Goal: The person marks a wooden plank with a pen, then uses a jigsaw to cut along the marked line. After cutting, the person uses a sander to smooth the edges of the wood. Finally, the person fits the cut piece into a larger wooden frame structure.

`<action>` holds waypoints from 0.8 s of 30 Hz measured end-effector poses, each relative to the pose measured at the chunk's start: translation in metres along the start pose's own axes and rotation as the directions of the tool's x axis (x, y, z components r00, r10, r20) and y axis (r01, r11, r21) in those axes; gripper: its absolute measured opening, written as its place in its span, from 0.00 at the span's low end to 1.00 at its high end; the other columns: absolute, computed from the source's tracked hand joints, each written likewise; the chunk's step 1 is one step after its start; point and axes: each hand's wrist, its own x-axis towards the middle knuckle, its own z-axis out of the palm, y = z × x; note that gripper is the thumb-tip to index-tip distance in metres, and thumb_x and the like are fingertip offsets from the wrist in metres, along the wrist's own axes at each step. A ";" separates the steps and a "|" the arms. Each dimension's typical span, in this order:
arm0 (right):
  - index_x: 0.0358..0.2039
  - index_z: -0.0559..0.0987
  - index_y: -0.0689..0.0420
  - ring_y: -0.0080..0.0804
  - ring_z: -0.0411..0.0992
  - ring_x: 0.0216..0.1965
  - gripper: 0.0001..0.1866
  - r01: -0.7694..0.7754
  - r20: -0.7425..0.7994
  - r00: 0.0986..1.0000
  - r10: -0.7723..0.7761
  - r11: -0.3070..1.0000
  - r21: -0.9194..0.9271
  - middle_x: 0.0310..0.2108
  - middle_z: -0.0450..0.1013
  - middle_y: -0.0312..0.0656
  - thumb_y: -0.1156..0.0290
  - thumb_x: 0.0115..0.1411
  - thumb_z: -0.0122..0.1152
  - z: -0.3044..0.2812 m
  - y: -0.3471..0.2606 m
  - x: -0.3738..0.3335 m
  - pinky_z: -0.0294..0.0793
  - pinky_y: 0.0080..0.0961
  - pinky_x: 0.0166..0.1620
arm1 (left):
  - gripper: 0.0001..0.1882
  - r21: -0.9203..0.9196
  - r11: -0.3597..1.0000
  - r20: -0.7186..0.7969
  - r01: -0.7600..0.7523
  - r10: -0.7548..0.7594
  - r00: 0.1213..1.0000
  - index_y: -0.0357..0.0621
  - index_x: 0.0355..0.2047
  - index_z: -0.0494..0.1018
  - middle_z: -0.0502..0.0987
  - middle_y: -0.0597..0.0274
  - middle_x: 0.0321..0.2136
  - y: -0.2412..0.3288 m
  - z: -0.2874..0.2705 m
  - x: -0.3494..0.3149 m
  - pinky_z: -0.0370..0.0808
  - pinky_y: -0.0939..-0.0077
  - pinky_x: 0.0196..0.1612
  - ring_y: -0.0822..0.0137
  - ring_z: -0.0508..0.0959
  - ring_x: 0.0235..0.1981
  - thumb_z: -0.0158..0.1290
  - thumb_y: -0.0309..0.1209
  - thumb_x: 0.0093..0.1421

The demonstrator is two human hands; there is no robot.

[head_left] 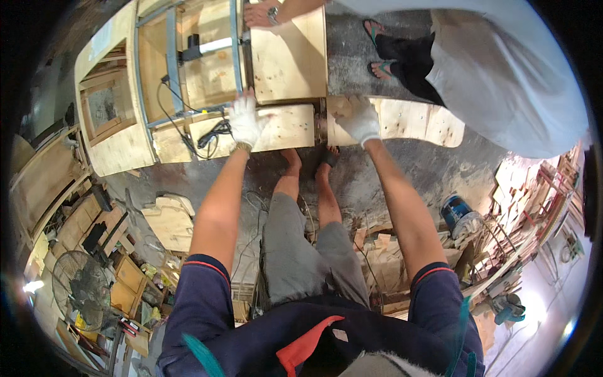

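Note:
A plywood frame structure with a bluish metal frame [171, 60] set in it lies before me. My left hand [245, 123], in a white work glove, lies on the near plywood strip [289, 129] with its fingers stretched forward. Beside it a black cable [215, 133] is bundled on the wood. My right hand [359, 120], gloved too, rests palm down on a curved plywood piece [411, 120] to the right. Its fingers reach toward the piece's far edge and look laid out, partly blending with the wood. A narrow dark gap separates the two plywood parts.
Across from me another person's hand [261, 14] with a watch presses on the structure; that person's sandalled feet [380, 69] stand on the floor. Wood scraps [527, 207] and a blue bucket [456, 212] lie at right. A fan [78, 289] stands at lower left. Cables trail near my feet.

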 end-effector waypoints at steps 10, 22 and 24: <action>0.42 0.83 0.52 0.41 0.74 0.51 0.21 0.197 -0.158 0.967 -0.199 0.980 -0.029 0.43 0.79 0.40 0.49 0.56 0.68 0.068 0.018 0.041 0.62 0.47 0.60 | 0.43 -0.061 0.998 -0.041 0.036 -0.038 0.998 0.47 0.65 0.70 0.78 0.52 0.54 0.014 0.021 0.031 0.65 0.52 0.62 0.51 0.72 0.61 0.64 0.57 0.56; 0.46 0.84 0.50 0.37 0.76 0.44 0.20 0.269 -0.352 0.897 -0.268 0.962 -0.046 0.38 0.80 0.36 0.53 0.57 0.68 0.087 0.026 0.038 0.64 0.46 0.58 | 0.43 -0.146 0.983 -0.013 0.111 -0.115 0.993 0.52 0.67 0.69 0.76 0.49 0.58 0.019 0.018 0.032 0.63 0.55 0.66 0.53 0.71 0.64 0.67 0.53 0.54; 0.45 0.84 0.49 0.37 0.76 0.44 0.20 0.265 -0.351 0.896 -0.271 0.962 -0.068 0.38 0.81 0.36 0.53 0.57 0.68 0.088 0.026 0.040 0.64 0.46 0.58 | 0.42 -0.152 0.983 -0.022 0.104 -0.108 0.994 0.52 0.67 0.69 0.76 0.48 0.58 0.018 0.019 0.033 0.63 0.55 0.67 0.53 0.71 0.64 0.67 0.53 0.54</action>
